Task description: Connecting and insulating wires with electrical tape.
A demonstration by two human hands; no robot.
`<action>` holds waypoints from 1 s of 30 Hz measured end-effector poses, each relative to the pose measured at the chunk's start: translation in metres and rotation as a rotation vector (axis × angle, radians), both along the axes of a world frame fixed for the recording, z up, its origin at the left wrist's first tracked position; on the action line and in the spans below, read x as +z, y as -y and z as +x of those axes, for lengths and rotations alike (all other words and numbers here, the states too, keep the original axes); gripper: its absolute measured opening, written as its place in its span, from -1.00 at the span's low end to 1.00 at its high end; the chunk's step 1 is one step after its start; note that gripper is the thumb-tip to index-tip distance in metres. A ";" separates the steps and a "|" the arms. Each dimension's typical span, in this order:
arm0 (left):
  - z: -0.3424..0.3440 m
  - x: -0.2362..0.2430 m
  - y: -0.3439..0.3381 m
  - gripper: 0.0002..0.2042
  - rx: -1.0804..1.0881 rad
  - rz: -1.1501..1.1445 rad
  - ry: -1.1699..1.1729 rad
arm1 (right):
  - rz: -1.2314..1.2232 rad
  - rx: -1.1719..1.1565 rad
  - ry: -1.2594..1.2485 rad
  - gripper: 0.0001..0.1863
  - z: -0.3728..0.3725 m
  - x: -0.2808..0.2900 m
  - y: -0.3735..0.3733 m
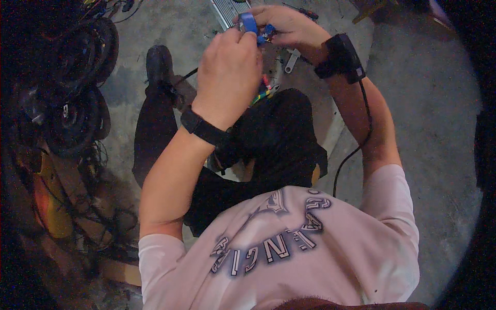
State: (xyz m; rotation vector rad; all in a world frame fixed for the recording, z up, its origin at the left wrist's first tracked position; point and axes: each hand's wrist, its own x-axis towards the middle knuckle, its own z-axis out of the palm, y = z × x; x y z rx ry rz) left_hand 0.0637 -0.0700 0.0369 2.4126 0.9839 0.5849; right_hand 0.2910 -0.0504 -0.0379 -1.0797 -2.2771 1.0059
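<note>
My two hands meet at the top of the view, in front of my bent legs. A roll of blue tape point(248, 23) sits between them. My right hand point(292, 27) curls its fingers over the roll's top, with its thumb side by a small dark-blue piece point(266, 34). My left hand point(230, 64) is closed, back of the hand upward, its fingertips against the lower edge of the roll. What those left fingers pinch is hidden. Just behind the hands lies a silver finned metal case point(223, 11).
Below the hands lie pliers with green-yellow handles point(264, 95) and a small wrench point(292, 61). Dark wheels with tyres point(77, 57) and tangled cables crowd the left side, beside a yellow-orange object point(49, 201). A black cable point(366, 113) runs from my right wrist strap.
</note>
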 end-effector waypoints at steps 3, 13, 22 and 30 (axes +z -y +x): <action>-0.004 -0.002 -0.004 -0.80 0.022 0.016 -0.010 | -0.056 -0.023 -0.068 -0.53 -0.013 -0.006 -0.003; -0.003 0.002 -0.021 -0.83 0.080 -0.086 0.151 | 0.074 0.084 0.086 -0.55 0.000 -0.007 -0.019; -0.014 0.008 -0.037 -0.79 0.218 -0.297 0.270 | -0.331 -1.100 -0.518 -0.81 -0.075 0.061 0.053; -0.042 -0.007 -0.065 -0.76 0.251 -0.649 0.257 | -0.152 -1.015 -0.547 -0.64 -0.139 0.029 0.049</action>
